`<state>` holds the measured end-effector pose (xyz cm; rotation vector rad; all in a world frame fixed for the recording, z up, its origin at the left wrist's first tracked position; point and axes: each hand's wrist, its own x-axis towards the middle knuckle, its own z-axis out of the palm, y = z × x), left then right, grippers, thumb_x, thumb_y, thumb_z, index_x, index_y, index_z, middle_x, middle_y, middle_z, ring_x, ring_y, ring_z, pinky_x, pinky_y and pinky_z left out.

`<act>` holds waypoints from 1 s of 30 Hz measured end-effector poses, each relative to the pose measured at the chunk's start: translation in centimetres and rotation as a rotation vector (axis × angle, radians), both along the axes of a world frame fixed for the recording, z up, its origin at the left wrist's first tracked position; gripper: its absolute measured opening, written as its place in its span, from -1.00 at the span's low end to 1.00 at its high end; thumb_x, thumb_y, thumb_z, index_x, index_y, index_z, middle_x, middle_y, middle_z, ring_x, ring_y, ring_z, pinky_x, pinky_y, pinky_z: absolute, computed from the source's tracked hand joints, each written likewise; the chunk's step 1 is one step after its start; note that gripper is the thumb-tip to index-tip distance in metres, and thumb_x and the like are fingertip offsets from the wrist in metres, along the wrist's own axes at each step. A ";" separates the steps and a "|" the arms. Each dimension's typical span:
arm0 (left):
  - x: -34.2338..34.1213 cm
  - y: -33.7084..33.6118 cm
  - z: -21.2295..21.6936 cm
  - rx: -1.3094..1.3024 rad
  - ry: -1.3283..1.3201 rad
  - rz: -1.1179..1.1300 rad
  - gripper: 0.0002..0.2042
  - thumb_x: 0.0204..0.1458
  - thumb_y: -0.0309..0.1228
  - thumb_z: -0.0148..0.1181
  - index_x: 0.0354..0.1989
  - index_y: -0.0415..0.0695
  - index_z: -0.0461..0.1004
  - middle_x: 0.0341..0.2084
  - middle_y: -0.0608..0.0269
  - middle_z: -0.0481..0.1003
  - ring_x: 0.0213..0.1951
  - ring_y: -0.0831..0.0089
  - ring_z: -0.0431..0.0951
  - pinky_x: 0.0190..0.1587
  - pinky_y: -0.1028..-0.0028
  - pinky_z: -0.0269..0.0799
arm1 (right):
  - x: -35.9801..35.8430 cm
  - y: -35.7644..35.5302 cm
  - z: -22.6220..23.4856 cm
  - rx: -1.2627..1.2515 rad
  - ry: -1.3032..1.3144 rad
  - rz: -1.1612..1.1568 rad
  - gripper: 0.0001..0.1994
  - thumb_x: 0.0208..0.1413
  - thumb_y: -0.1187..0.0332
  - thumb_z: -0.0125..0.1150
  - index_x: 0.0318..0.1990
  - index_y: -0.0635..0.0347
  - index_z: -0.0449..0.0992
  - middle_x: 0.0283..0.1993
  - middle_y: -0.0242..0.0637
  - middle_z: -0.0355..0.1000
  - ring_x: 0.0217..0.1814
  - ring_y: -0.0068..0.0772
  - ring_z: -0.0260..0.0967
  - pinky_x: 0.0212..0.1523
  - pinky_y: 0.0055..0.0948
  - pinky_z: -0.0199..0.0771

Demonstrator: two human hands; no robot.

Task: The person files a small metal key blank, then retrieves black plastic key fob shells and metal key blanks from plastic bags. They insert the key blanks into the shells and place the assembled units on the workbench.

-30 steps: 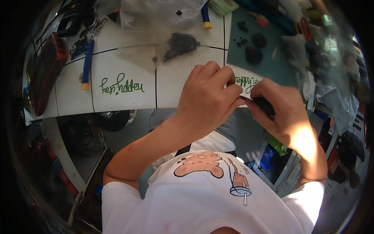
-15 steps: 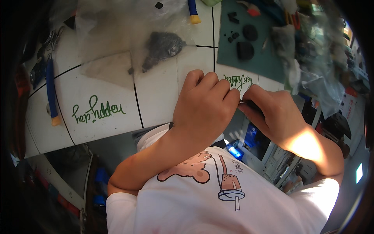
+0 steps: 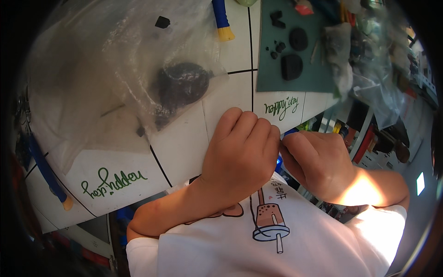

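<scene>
My left hand (image 3: pixel 244 152) is closed, knuckles up, just past the table's near edge in front of my shirt. Close beside it on the right, my right hand (image 3: pixel 318 166) is closed too, its thumb and forefinger pressed toward the left hand's fingertips. What the fingers pinch is hidden between the two hands. Beyond them lies a green mat (image 3: pixel 270 82) with a black round piece (image 3: pixel 298 39), a black block with a rounded side (image 3: pixel 291 67) and several small black bits (image 3: pixel 279 47). Left of the mat, a clear plastic bag (image 3: pixel 124 51) encloses a dark lump (image 3: pixel 183 85).
A small black piece (image 3: pixel 162 21) shows at the bag. Tool handles in blue and yellow lie at the far side (image 3: pixel 222 19) and the left (image 3: pixel 46 168). Crumpled clear plastic bags (image 3: pixel 376 101) crowd the right. Green handwriting marks the white table (image 3: pixel 180 161).
The view has shifted, so the table sits lower and looks nearer. Both hands have come closer to my body. A dark sliver seen earlier at the right fingers is now hidden.
</scene>
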<state>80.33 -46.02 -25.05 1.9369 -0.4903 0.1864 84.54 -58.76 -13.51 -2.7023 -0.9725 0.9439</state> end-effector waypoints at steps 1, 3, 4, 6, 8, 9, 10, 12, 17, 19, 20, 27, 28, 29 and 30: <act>0.0 0.2 0.1 -0.009 0.037 -0.034 -0.77 -0.35 -0.53 0.15 -0.41 -0.28 0.44 -0.52 0.25 0.38 -0.45 0.34 0.34 -0.28 0.36 0.19 | -0.1 0.1 0.0 0.001 -0.006 0.002 -0.79 -0.30 0.48 0.09 -0.40 0.24 0.30 -0.63 -0.28 0.23 -0.69 -0.29 0.26 -0.72 -0.37 0.24; -0.1 0.4 0.2 -0.019 0.059 -0.049 -0.76 -0.34 -0.52 0.14 -0.39 -0.29 0.45 -0.51 0.24 0.38 -0.45 0.34 0.34 -0.28 0.36 0.18 | -0.3 0.3 -0.2 0.015 -0.043 0.003 -0.78 -0.36 0.49 0.09 -0.42 0.26 0.33 -0.62 -0.30 0.18 -0.69 -0.34 0.23 -0.74 -0.40 0.20; -0.2 0.4 0.2 -0.025 0.070 -0.057 -0.76 -0.33 -0.51 0.14 -0.39 -0.29 0.45 -0.51 0.24 0.39 -0.45 0.34 0.34 -0.28 0.36 0.18 | -0.6 0.3 -0.2 0.008 -0.052 -0.003 -0.78 -0.37 0.49 0.09 -0.43 0.26 0.33 -0.63 -0.30 0.17 -0.69 -0.35 0.22 -0.75 -0.41 0.19; -0.2 0.4 0.2 -0.023 0.072 -0.064 -0.75 -0.32 -0.50 0.13 -0.38 -0.30 0.44 -0.51 0.24 0.38 -0.45 0.34 0.34 -0.27 0.36 0.17 | -0.8 0.1 -0.4 0.011 -0.066 -0.002 -0.79 -0.39 0.49 0.09 -0.45 0.27 0.35 -0.64 -0.30 0.15 -0.70 -0.37 0.20 -0.77 -0.42 0.17; -0.1 0.4 0.1 -0.024 0.056 -0.053 -0.81 -0.33 -0.51 0.10 -0.45 -0.28 0.42 -0.56 0.24 0.31 -0.48 0.35 0.29 -0.28 0.39 0.18 | -0.9 0.1 -0.6 0.028 -0.080 0.004 -0.79 -0.40 0.49 0.09 -0.47 0.27 0.35 -0.64 -0.31 0.12 -0.70 -0.39 0.19 -0.78 -0.43 0.16; 0.1 0.3 0.1 -0.026 0.040 -0.037 -0.87 -0.34 -0.53 0.08 -0.53 -0.25 0.39 -0.62 0.25 0.24 -0.51 0.35 0.24 -0.30 0.41 0.19 | -1.0 0.1 -0.6 0.021 -0.077 0.000 -0.80 -0.40 0.49 0.09 -0.47 0.27 0.35 -0.64 -0.31 0.12 -0.70 -0.39 0.19 -0.78 -0.43 0.16; 0.2 0.3 0.0 -0.028 0.024 -0.021 -0.93 -0.36 -0.55 0.05 -0.61 -0.22 0.36 -0.67 0.25 0.18 -0.53 0.36 0.20 -0.31 0.44 0.20 | -0.9 0.2 -0.6 0.015 -0.074 -0.003 -0.80 -0.40 0.49 0.09 -0.48 0.27 0.35 -0.64 -0.32 0.12 -0.70 -0.39 0.19 -0.78 -0.44 0.15; 0.2 0.0 0.0 -0.021 0.018 -0.006 -0.94 -0.34 -0.55 0.05 -0.60 -0.22 0.37 -0.67 0.26 0.17 -0.53 0.37 0.20 -0.31 0.44 0.20 | -0.7 0.2 -0.5 0.004 -0.061 -0.004 -0.81 -0.40 0.49 0.09 -0.49 0.27 0.34 -0.64 -0.32 0.11 -0.70 -0.39 0.19 -0.79 -0.44 0.15; 0.2 -0.1 0.2 -0.017 0.039 0.011 -0.95 -0.31 -0.55 0.06 -0.59 -0.22 0.37 -0.67 0.27 0.18 -0.51 0.38 0.22 -0.29 0.44 0.20 | -0.6 0.4 -0.2 -0.017 -0.034 -0.025 -0.81 -0.39 0.47 0.09 -0.49 0.25 0.33 -0.65 -0.34 0.11 -0.72 -0.43 0.19 -0.81 -0.45 0.13; 0.3 0.1 0.4 -0.009 0.046 0.011 -0.95 -0.31 -0.55 0.06 -0.59 -0.22 0.37 -0.66 0.27 0.19 -0.51 0.39 0.24 -0.27 0.44 0.21 | -0.5 0.5 -0.2 0.004 -0.031 -0.005 -0.81 -0.39 0.46 0.10 -0.49 0.25 0.33 -0.65 -0.35 0.10 -0.72 -0.45 0.18 -0.81 -0.46 0.12; 0.3 0.1 0.4 -0.007 0.052 0.015 -0.95 -0.31 -0.55 0.06 -0.59 -0.22 0.38 -0.66 0.28 0.20 -0.50 0.39 0.24 -0.27 0.44 0.21 | -0.4 0.6 -0.3 0.016 -0.031 0.009 -0.81 -0.40 0.46 0.10 -0.50 0.25 0.33 -0.65 -0.35 0.10 -0.73 -0.46 0.18 -0.82 -0.46 0.11; 0.1 0.2 0.7 0.051 0.054 0.028 -0.94 -0.30 -0.54 0.07 -0.58 -0.21 0.40 -0.66 0.31 0.22 -0.51 0.44 0.26 -0.27 0.46 0.21 | -0.5 0.4 -0.6 0.070 -0.051 0.034 -0.77 -0.42 0.45 0.09 -0.48 0.31 0.33 -0.66 -0.36 0.10 -0.72 -0.50 0.14 -0.82 -0.51 0.09; 0.0 0.2 0.8 0.061 0.055 0.028 -0.94 -0.31 -0.54 0.08 -0.58 -0.21 0.41 -0.66 0.32 0.23 -0.51 0.45 0.26 -0.27 0.46 0.21 | -0.6 0.2 -0.8 0.086 -0.063 0.033 -0.77 -0.42 0.44 0.09 -0.47 0.32 0.33 -0.66 -0.36 0.10 -0.72 -0.51 0.14 -0.82 -0.52 0.09; -0.1 0.2 0.8 0.068 0.051 0.019 -0.93 -0.31 -0.54 0.07 -0.57 -0.21 0.41 -0.66 0.31 0.23 -0.52 0.45 0.26 -0.27 0.46 0.21 | -0.8 0.1 -0.9 0.099 -0.084 0.027 -0.76 -0.42 0.44 0.08 -0.47 0.33 0.33 -0.66 -0.36 0.11 -0.72 -0.51 0.14 -0.82 -0.52 0.09; -0.2 0.1 0.8 0.076 0.046 0.010 -0.93 -0.31 -0.54 0.07 -0.57 -0.21 0.41 -0.66 0.31 0.23 -0.52 0.45 0.26 -0.28 0.46 0.21 | -1.0 -0.1 -1.0 0.109 -0.085 0.029 -0.76 -0.42 0.44 0.08 -0.46 0.34 0.34 -0.66 -0.36 0.11 -0.72 -0.51 0.15 -0.82 -0.52 0.10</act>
